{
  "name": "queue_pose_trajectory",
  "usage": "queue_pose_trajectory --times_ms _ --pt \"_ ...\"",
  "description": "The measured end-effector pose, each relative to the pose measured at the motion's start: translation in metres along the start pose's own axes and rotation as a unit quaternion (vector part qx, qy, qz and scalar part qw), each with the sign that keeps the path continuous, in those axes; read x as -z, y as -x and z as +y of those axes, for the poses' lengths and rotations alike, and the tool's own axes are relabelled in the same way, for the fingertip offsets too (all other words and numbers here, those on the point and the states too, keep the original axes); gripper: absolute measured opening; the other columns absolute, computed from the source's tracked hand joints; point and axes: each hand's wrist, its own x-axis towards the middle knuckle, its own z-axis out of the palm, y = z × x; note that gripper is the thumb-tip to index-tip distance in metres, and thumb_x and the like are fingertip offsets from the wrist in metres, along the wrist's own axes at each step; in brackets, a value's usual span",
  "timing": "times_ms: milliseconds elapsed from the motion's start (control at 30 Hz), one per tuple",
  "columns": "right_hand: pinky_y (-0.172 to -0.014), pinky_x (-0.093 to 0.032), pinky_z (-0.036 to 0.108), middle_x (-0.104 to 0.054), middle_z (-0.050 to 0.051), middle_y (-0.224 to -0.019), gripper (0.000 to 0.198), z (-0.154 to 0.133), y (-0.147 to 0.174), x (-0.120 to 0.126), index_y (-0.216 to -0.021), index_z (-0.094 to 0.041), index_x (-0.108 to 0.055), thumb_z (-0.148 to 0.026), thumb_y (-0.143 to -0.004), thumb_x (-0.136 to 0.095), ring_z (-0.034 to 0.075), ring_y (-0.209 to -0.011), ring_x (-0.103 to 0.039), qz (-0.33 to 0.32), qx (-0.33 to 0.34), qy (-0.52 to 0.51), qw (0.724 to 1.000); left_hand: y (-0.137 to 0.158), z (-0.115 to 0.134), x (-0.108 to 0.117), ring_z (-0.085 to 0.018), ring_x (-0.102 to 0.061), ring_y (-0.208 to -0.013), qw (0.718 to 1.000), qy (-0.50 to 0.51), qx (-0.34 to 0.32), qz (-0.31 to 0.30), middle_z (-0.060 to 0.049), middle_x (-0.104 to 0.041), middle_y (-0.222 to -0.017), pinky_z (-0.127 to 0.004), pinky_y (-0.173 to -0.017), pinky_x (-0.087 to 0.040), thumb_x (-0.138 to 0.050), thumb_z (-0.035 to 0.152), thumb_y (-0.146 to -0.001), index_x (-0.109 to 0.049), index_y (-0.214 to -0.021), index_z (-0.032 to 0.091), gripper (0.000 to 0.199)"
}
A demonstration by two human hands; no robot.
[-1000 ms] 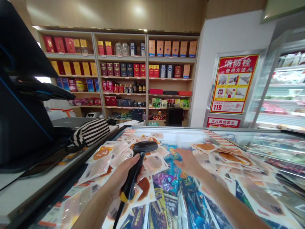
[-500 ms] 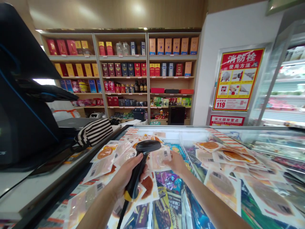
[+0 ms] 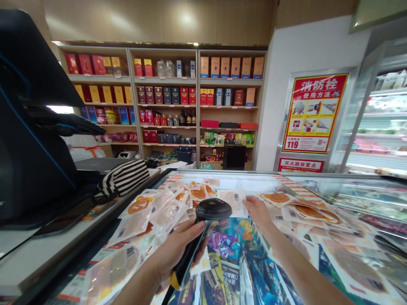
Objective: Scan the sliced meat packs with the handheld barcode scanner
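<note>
My left hand (image 3: 186,239) is wrapped round the handle of a black and yellow barcode scanner (image 3: 213,208), its head turned toward the right. Between the fingertips of my right hand (image 3: 258,210) is the edge of a clear and white food packet (image 3: 231,199) with a barcode on its face. The packet is just beyond the scanner head, which hides its lower left part. Similar flat packets (image 3: 167,214) with round orange-brown pictures are spread to the left of the scanner. Another pile of packets (image 3: 305,212) lies to the right of my right hand.
The packets lie on a glass-topped freezer (image 3: 190,173) with colourful ice cream wrappers (image 3: 222,271) inside. At left are a black checkout terminal (image 3: 32,127) and a striped bag (image 3: 129,178). Shelves of boxes (image 3: 167,95) stand behind.
The scanner and my left hand have shifted right and slightly down in view. My right hand has moved right and a little up with the packet.
</note>
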Motion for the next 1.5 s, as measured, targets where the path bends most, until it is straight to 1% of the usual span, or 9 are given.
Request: queue_pose_trajectory --times_ms 267,367,500,733,867,1033,1200,1367,1500 --pt "-0.049 -0.04 0.026 -0.061 0.002 -0.061 0.024 -0.001 -0.003 0.008 -0.076 -0.017 -0.054 -0.034 -0.063 -0.043 0.015 -0.051 -0.053 0.036 0.014 0.055 0.998 -0.001 -0.001 -0.001 -0.006 -0.041 -0.036 1.0 0.009 0.003 0.004 0.002 -0.048 -0.048 -0.018 -0.035 -0.029 -0.052 0.042 -0.065 -0.048 -0.07 0.015 0.027" --pt "-0.054 -0.04 0.028 -0.061 0.005 -0.063 0.025 -0.013 -0.009 0.028 -0.077 -0.015 -0.054 -0.034 -0.065 -0.043 0.016 -0.054 -0.053 0.134 0.052 0.139 0.98 0.0 0.005 0.002 -0.006 -0.042 -0.036 1.0 -0.012 -0.016 0.015 0.001 -0.049 -0.049 -0.018 -0.035 -0.028 -0.047 0.042 -0.069 -0.046 -0.066 0.015 0.027" --pt "-0.068 -0.038 0.03 -0.062 0.008 -0.078 0.027 -0.024 -0.021 0.073 -0.082 -0.014 -0.057 -0.03 -0.07 -0.038 0.019 -0.072 -0.053 0.287 0.189 0.34 0.875 -0.002 0.015 0.012 -0.006 -0.042 -0.038 0.995 -0.026 -0.052 0.078 0.002 -0.048 -0.048 -0.016 -0.037 -0.028 -0.046 0.041 -0.07 -0.045 -0.065 0.014 0.027" --pt "-0.071 -0.032 0.038 -0.061 0.006 -0.08 0.026 -0.009 -0.015 0.118 -0.078 -0.02 -0.061 -0.02 -0.068 -0.038 0.022 -0.078 -0.051 0.172 0.162 0.62 0.748 -0.002 0.023 0.03 -0.007 -0.043 -0.041 0.994 -0.021 -0.046 0.101 0.001 -0.05 -0.052 -0.017 -0.04 -0.031 -0.047 0.043 -0.068 -0.045 -0.067 0.015 0.028" --pt "-0.078 -0.029 0.037 -0.059 0.004 -0.093 0.03 -0.009 -0.005 0.086 -0.086 -0.02 -0.059 -0.018 -0.068 -0.036 0.021 -0.088 -0.048 0.135 0.192 0.595 0.769 -0.003 0.022 0.036 -0.007 -0.043 -0.042 0.996 -0.028 -0.041 0.076 0.001 -0.051 -0.054 -0.017 -0.041 -0.031 -0.046 0.043 -0.069 -0.046 -0.064 0.015 0.029" --pt "-0.08 -0.032 0.032 -0.056 0.006 -0.101 0.039 -0.014 0.004 -0.005 -0.102 -0.018 -0.052 -0.036 -0.07 -0.039 0.02 -0.092 -0.047 -0.048 0.194 0.522 0.829 -0.001 0.024 0.034 -0.006 -0.042 -0.041 0.995 -0.023 -0.054 0.085 0.002 -0.048 -0.051 -0.017 -0.04 -0.029 -0.045 0.043 -0.07 -0.045 -0.062 0.015 0.03" --pt "-0.081 -0.03 0.034 -0.046 0.004 -0.115 0.047 -0.01 0.008 -0.07 -0.11 -0.026 -0.045 -0.033 -0.064 -0.049 0.022 -0.102 -0.04 -0.18 0.245 0.512 0.803 0.001 0.026 0.029 -0.007 -0.042 -0.04 0.994 -0.019 -0.054 0.091 0.002 -0.049 -0.051 -0.017 -0.04 -0.029 -0.046 0.042 -0.069 -0.047 -0.068 0.014 0.028" --pt "-0.076 -0.032 0.03 -0.054 0.003 -0.094 0.028 -0.013 0.01 -0.06 -0.086 -0.028 -0.06 -0.02 -0.074 -0.036 0.018 -0.09 -0.046 -0.141 0.265 0.541 0.786 0.002 0.023 0.023 -0.007 -0.042 -0.039 0.994 -0.029 -0.038 0.103 0.002 -0.049 -0.05 -0.017 -0.038 -0.027 -0.049 0.043 -0.067 -0.047 -0.067 0.014 0.029" --pt "-0.067 -0.037 0.026 -0.056 0.004 -0.084 0.031 -0.005 0.011 -0.016 -0.089 -0.027 -0.06 -0.022 -0.075 -0.033 0.015 -0.076 -0.052 -0.087 0.201 0.513 0.83 0.0 0.019 0.018 -0.006 -0.042 -0.038 0.996 -0.029 -0.039 0.08 0.002 -0.048 -0.047 -0.018 -0.038 -0.027 -0.049 0.042 -0.067 -0.048 -0.066 0.014 0.028"
